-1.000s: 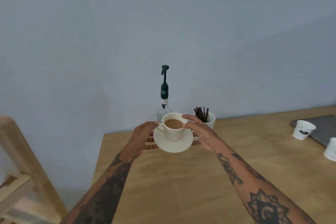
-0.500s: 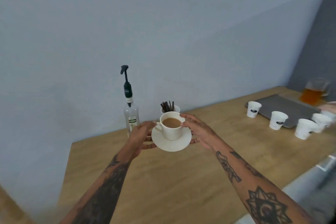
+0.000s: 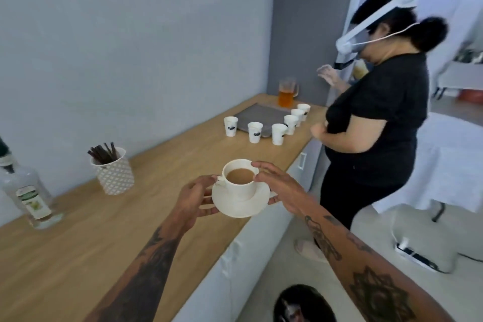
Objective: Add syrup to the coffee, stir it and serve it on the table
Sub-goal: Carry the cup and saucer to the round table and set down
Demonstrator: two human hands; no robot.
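A white cup (image 3: 240,185) filled with milky coffee stands on a white saucer (image 3: 241,204), held in the air over the counter's front edge. My left hand (image 3: 194,200) grips the saucer's left rim beside the cup handle. My right hand (image 3: 278,188) holds the saucer's right rim, its fingertips touching the cup. The syrup bottle (image 3: 24,191) stands on the wooden counter (image 3: 109,238) at far left, its pump cut off by the frame edge. A dotted white holder with dark stir sticks (image 3: 112,168) stands behind the cup.
A person in black wearing a headset (image 3: 373,123) stands close on the right by the counter's end. Several paper cups (image 3: 254,132), a grey tray (image 3: 261,115) and a jug of amber drink (image 3: 286,93) sit farther along. A white-covered table (image 3: 454,165) stands behind that person.
My view has swung right while both hands carry the cup and saucer away from the bottle, toward the counter's front edge. The other person and the white table came into view.
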